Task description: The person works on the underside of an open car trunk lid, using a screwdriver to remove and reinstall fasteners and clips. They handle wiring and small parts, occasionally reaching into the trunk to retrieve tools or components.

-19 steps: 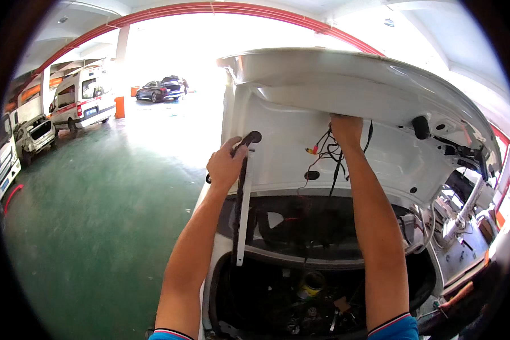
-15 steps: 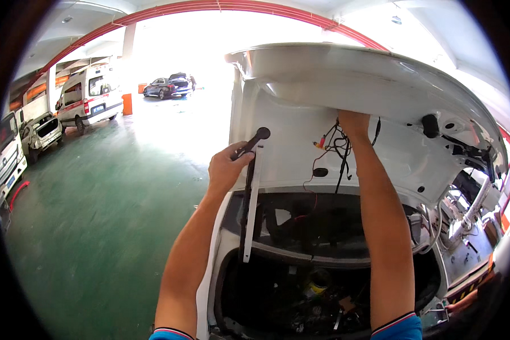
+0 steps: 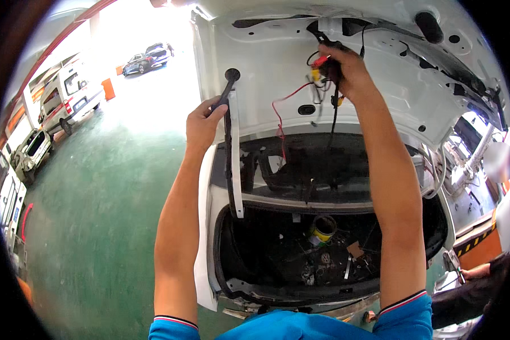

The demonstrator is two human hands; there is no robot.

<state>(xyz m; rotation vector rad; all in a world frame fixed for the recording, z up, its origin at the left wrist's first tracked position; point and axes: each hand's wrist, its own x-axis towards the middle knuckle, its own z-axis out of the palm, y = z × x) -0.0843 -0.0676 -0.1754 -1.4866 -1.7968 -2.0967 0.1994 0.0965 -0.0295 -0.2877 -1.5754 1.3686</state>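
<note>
The raised white trunk lid [image 3: 255,51] fills the upper middle, its inner side facing me. My left hand [image 3: 203,126] is closed round a black rubber tube [image 3: 226,93] whose round end meets the lid's left side. Below that hand hang a black strip and a white bar [image 3: 236,164]. My right hand [image 3: 348,71], fingers wrapped, grips a bundle of black wires [image 3: 333,71] near the lid's upper opening. Red and yellow connectors [image 3: 317,68] stick out beside its fingers. A thin red wire [image 3: 275,116] trails down from the bundle toward the rear window.
Under the lid, the dark trunk [image 3: 277,249] holds an open can [image 3: 324,226] and small scraps. A person's forearm [image 3: 475,272] shows at lower right. Parked vehicles, including a white van [image 3: 68,96], stand left beyond the green floor [image 3: 107,226].
My view has tilted down, showing more of the trunk. My right hand, partly hidden behind the lid's edge before, now shows with the wire bundle. My left hand keeps its hold on the tube.
</note>
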